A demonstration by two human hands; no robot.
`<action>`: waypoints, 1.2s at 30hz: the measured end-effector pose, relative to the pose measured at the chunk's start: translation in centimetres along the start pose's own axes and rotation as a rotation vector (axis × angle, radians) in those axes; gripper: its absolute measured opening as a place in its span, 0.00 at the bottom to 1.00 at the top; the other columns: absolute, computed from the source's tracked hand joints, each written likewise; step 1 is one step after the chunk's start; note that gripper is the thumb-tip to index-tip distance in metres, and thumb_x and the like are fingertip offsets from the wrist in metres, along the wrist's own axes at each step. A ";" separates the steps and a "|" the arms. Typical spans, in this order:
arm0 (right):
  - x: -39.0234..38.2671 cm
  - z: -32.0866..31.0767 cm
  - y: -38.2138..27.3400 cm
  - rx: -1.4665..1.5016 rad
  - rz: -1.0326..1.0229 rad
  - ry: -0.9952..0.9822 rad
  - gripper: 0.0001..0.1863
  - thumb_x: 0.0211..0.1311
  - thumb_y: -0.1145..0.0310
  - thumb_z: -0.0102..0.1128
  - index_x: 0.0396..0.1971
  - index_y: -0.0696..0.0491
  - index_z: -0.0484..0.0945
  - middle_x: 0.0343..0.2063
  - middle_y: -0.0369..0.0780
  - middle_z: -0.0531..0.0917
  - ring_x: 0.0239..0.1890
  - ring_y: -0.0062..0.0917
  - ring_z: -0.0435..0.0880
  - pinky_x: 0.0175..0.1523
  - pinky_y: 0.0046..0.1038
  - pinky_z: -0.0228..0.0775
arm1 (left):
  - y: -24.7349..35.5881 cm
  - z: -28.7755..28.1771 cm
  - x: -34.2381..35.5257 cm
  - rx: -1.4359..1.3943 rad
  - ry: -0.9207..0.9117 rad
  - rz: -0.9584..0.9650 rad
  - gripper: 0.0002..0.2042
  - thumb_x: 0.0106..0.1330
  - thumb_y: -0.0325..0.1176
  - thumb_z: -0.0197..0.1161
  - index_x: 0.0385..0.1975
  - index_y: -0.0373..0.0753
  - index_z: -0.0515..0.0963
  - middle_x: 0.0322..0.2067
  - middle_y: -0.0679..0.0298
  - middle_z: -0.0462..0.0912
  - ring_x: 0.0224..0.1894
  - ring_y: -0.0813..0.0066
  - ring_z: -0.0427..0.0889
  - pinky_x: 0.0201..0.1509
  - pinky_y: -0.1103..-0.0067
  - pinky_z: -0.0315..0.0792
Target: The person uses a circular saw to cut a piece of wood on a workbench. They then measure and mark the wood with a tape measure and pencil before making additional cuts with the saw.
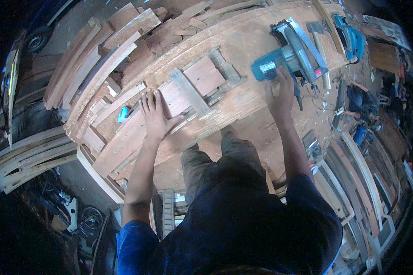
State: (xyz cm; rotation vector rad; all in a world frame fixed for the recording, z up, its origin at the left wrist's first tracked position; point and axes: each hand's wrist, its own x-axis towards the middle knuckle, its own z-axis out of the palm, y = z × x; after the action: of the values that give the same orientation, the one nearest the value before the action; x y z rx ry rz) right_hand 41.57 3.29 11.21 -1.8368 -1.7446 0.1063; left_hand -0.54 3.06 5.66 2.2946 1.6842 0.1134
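1. Nearest the camera, the person's dark blue shirt (243, 220) fills the lower middle, with grey trousers (225, 156) just beyond it against the edge of the workbench (243, 41).
2. The left hand (157, 117) lies flat and unclenched, fingers spread, pressing down on a long wooden board (124, 137) that runs across the near edge of the bench; it grips nothing.
3. Just left of that hand, a small turquoise object (123, 114) rests on the bench beside the board.
4. Right of the left hand, a grey wooden slat (189, 91) lies across a reddish panel (205, 75), both well within reach.
5. The right hand (280, 94) reaches forward with fingers extended and rests against the rear of the teal circular saw (287, 57); whether it has closed round any part of the saw cannot be told.
6. The saw sits on the bench's right part, blade guard pointing away from the person.
7. Farther right, a second teal power tool (351, 39) lies near the bench's far corner.
8. Beyond the bench on the left, stacked curved wooden pieces (87, 64) lean together.
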 end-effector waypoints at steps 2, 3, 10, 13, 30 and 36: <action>0.0 -0.9 0.7 -0.134 -0.141 -0.065 0.33 0.59 0.64 0.75 0.62 0.55 0.72 0.61 0.50 0.74 0.62 0.46 0.74 0.64 0.42 0.69 | -0.1 0.3 1.4 0.002 0.013 0.014 0.63 0.42 0.70 0.75 0.73 0.31 0.58 0.69 0.41 0.61 0.72 0.36 0.56 0.76 0.45 0.50; 0.3 -1.3 1.1 -0.180 -0.129 -0.036 0.33 0.59 0.63 0.75 0.62 0.56 0.72 0.60 0.51 0.75 0.62 0.47 0.75 0.63 0.42 0.69 | -0.4 0.7 1.3 0.003 0.038 0.024 0.63 0.41 0.69 0.76 0.73 0.31 0.58 0.68 0.42 0.62 0.71 0.37 0.58 0.75 0.45 0.51; 1.6 -2.6 9.3 0.045 0.196 -0.408 0.29 0.59 0.59 0.75 0.56 0.58 0.77 0.45 0.54 0.84 0.49 0.51 0.84 0.54 0.44 0.75 | -0.7 1.6 1.3 0.033 0.073 0.075 0.61 0.43 0.66 0.76 0.73 0.32 0.59 0.66 0.42 0.64 0.66 0.37 0.63 0.71 0.46 0.56; 3.5 -3.6 9.4 0.119 0.189 -0.479 0.25 0.63 0.60 0.73 0.53 0.60 0.80 0.42 0.51 0.88 0.44 0.46 0.88 0.51 0.40 0.77 | 0.4 1.7 1.5 0.050 0.090 0.047 0.61 0.45 0.67 0.74 0.74 0.32 0.56 0.67 0.38 0.62 0.68 0.35 0.61 0.73 0.44 0.52; -4.0 -14.9 -3.4 1.066 0.787 -0.482 0.27 0.60 0.71 0.67 0.60 0.60 0.74 0.33 0.37 0.80 0.27 0.18 0.77 0.35 0.24 0.71 | 1.8 3.3 2.7 0.087 0.161 0.028 0.58 0.47 0.69 0.71 0.76 0.40 0.57 0.69 0.41 0.62 0.73 0.36 0.56 0.78 0.45 0.44; -7.6 -8.5 -2.9 1.467 0.892 -0.438 0.17 0.58 0.74 0.70 0.47 0.59 0.82 0.27 0.34 0.81 0.21 0.16 0.76 0.27 0.23 0.69 | 2.3 4.2 2.5 0.075 0.182 0.062 0.58 0.46 0.69 0.71 0.76 0.43 0.58 0.70 0.41 0.62 0.73 0.36 0.56 0.77 0.45 0.48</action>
State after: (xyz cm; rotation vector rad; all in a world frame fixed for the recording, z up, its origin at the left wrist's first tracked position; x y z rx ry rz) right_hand 41.82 -7.00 16.98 -1.2004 -0.4304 1.6876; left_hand 3.32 3.98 2.01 2.4578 1.7301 0.2848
